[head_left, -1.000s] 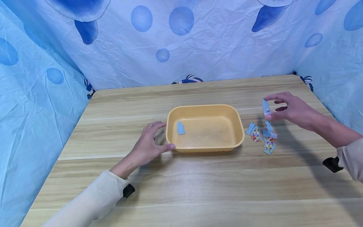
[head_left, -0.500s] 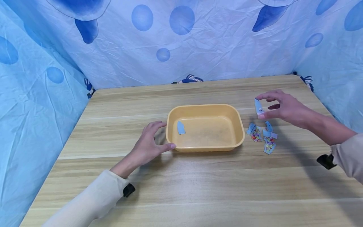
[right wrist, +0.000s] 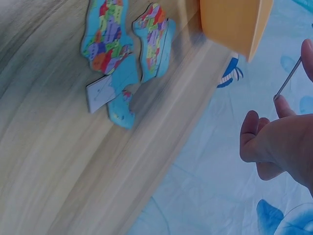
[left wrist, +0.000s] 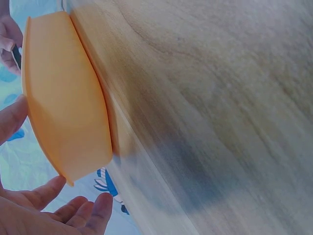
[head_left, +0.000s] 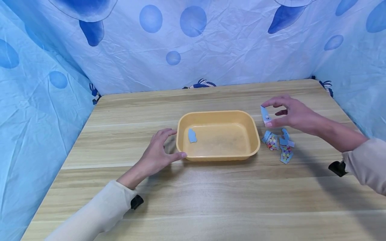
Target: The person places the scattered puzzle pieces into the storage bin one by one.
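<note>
A yellow-orange plastic basin (head_left: 218, 158) stands mid-table with one light-blue puzzle piece (head_left: 192, 135) lying inside near its left end. My left hand (head_left: 156, 152) touches the basin's left side, thumb at the front corner and fingers further back, none curled round it. Above the table, just right of the basin, my right hand (head_left: 289, 113) pinches a thin blue puzzle piece (head_left: 265, 114) between thumb and forefinger. In the right wrist view that same piece (right wrist: 287, 78) shows edge-on. Below this hand lie several map-patterned puzzle pieces (head_left: 286, 154), some overlapping.
The wood-grain table (head_left: 211, 201) ends at the back against a blue sea-print cloth (head_left: 126, 60), which also hangs at both sides. A black strap end (head_left: 337, 168) sticks out from the right sleeve, another (head_left: 137, 202) from the left.
My right hand has moved left toward the basin, carrying the pinched puzzle piece. The left hand, the basin and the loose pieces stay where they were.
</note>
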Available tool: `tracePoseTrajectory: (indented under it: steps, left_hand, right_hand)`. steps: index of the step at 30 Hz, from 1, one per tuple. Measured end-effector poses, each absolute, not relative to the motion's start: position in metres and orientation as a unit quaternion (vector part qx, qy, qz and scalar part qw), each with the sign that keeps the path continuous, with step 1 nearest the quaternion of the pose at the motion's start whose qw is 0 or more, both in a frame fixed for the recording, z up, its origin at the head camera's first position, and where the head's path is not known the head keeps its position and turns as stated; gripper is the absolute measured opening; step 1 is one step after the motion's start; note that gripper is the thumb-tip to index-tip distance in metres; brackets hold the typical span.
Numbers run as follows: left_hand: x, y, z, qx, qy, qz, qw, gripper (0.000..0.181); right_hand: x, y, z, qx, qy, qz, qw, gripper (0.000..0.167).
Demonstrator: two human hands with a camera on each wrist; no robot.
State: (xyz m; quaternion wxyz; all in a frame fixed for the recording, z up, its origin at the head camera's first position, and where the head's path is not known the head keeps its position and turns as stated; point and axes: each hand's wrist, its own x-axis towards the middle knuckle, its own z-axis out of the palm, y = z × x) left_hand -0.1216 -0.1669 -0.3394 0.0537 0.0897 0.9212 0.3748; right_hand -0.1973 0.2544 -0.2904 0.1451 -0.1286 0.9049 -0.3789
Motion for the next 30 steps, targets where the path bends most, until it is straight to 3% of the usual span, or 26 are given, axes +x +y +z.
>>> tracePoseTrajectory:
  steps: [30]
  left_hand:
    - [-0.122,-0.167,-0.34,0.092,0.922,0.374,0.052,0.084]
  right_hand:
    - [-0.201,0.199,-0.294,-0.2,0.869,-0.425,0.158,0.061]
